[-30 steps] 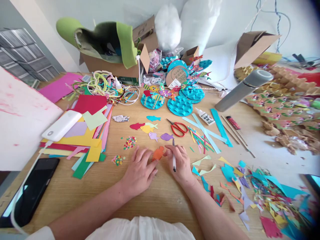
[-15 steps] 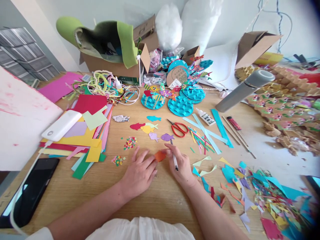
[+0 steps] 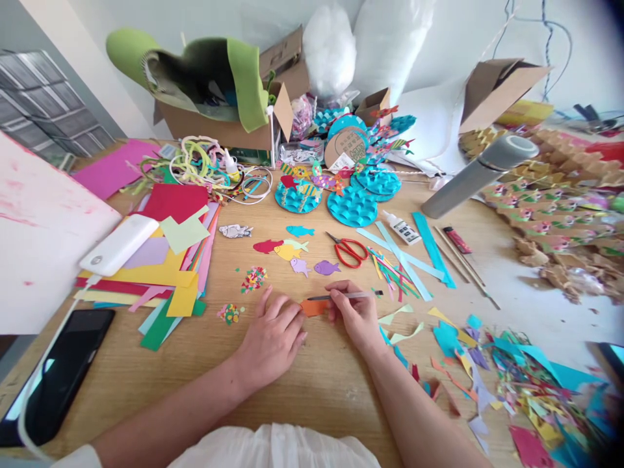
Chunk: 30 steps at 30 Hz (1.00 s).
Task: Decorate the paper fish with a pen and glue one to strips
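Observation:
My left hand (image 3: 273,335) lies on the table with fingers spread, its fingertips touching the left end of a small orange paper piece (image 3: 314,307). In my right hand (image 3: 355,315) a pen (image 3: 358,295) is pinched, lying nearly level with its tip over the orange paper. Beyond the hands are paper fish: purple (image 3: 326,267), lilac (image 3: 299,266), yellow (image 3: 287,251), red (image 3: 268,246) and blue (image 3: 300,231). Red-handled scissors (image 3: 350,252) rest to the right of them. Small piles of colored paper dots (image 3: 254,279) sit left of my hands.
Stacked colored paper (image 3: 176,203), a white power bank (image 3: 120,244) and a phone (image 3: 61,370) lie left. Blue textured discs (image 3: 351,207) stand behind. On the right are a glue bottle (image 3: 402,227), paper strips (image 3: 433,250), a grey flask (image 3: 480,175) and paper scraps (image 3: 529,383).
The pen has swung from upright to nearly level, its tip now over the orange paper. My right hand has turned and shifted slightly right, showing more of the paper. My left hand has barely moved.

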Available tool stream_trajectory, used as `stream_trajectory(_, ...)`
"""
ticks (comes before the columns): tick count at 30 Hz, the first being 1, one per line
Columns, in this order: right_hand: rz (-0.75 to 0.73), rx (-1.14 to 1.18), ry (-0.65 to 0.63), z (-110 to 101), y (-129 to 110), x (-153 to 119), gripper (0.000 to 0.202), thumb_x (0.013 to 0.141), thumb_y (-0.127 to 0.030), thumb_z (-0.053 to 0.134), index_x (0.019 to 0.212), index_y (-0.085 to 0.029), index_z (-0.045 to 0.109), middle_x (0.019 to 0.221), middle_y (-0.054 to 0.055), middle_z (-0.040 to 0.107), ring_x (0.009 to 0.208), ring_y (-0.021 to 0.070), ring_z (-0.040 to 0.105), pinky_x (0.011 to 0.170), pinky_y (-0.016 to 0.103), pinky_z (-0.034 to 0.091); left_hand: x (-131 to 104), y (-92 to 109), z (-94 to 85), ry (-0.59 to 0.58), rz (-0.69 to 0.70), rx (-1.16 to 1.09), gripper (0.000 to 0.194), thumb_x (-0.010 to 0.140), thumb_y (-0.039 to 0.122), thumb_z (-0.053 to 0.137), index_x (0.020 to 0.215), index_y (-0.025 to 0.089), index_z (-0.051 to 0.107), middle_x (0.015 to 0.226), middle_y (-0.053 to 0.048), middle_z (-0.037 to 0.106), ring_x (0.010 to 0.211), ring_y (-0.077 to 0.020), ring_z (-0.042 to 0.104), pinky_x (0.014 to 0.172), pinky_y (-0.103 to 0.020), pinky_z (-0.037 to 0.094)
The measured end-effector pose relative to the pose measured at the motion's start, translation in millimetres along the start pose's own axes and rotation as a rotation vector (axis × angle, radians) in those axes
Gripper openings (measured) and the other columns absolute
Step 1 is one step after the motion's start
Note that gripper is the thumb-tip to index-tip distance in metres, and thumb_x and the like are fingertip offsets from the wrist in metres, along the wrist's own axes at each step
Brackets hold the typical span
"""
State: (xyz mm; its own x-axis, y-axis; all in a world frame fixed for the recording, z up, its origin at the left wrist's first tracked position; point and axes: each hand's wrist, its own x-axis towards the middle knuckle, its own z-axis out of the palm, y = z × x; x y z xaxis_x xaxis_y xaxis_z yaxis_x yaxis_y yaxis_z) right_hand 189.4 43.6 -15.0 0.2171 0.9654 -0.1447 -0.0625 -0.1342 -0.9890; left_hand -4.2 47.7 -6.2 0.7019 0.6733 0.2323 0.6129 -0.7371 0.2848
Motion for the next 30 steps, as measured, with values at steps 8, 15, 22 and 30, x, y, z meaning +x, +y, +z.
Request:
stream_trajectory(8, 0.040, -0.001, -0.004, 5.1, -0.2, 0.8, 0.035, 0.072, -0.048, 0.072, 0.070, -0.023, 0.048, 0.052, -0.004, 0.057, 0.038, 0.0124, 0.053, 0.035, 0.022, 0.044, -1.6, -0.4, 3.4, 0.001, 0.013, 0.005, 0.029, 0.094, 0.028, 0.050, 0.119, 0.018, 0.061, 0.111, -0.006, 0.067, 0.117, -0.0270, 0.049, 0.115, -0.056, 0.017)
stream_trajectory(15, 0.028, -0.025, 0.002, 6.1, 3.4, 1.4, 0.035, 0.073, -0.048, 0.072, 0.070, -0.022, 0.048, 0.051, -0.005, 0.057, 0.038, 0.0120, 0.054, 0.036, 0.022, 0.044, -1.8, 0.0, 2.8, -0.023, 0.009, 0.004, 0.030, 0.094, 0.030, 0.051, 0.120, 0.019, 0.059, 0.112, -0.006, 0.066, 0.118, -0.0269, 0.049, 0.116, -0.055, 0.015)
stream_trajectory(22, 0.036, -0.020, -0.006, 6.2, 3.5, 0.8, 0.035, 0.073, -0.047, 0.073, 0.071, -0.022, 0.048, 0.051, -0.005, 0.058, 0.037, 0.0116, 0.054, 0.037, 0.021, 0.045, -1.6, -0.4, 3.3, -0.029, 0.010, 0.003, 0.030, 0.094, 0.031, 0.051, 0.120, 0.018, 0.059, 0.113, -0.006, 0.066, 0.119, -0.0270, 0.047, 0.116, -0.055, 0.015)
stream_trajectory(30, 0.027, -0.025, -0.014, 6.2, 4.0, 0.1, 0.032, 0.075, -0.043, 0.072, 0.071, -0.022, 0.049, 0.050, -0.005, 0.057, 0.038, 0.0116, 0.054, 0.037, 0.021, 0.045, -2.1, 0.4, 3.4, -0.045, 0.007, 0.005, 0.031, 0.094, 0.032, 0.051, 0.121, 0.018, 0.059, 0.114, -0.004, 0.065, 0.120, -0.0271, 0.047, 0.117, -0.054, 0.013)
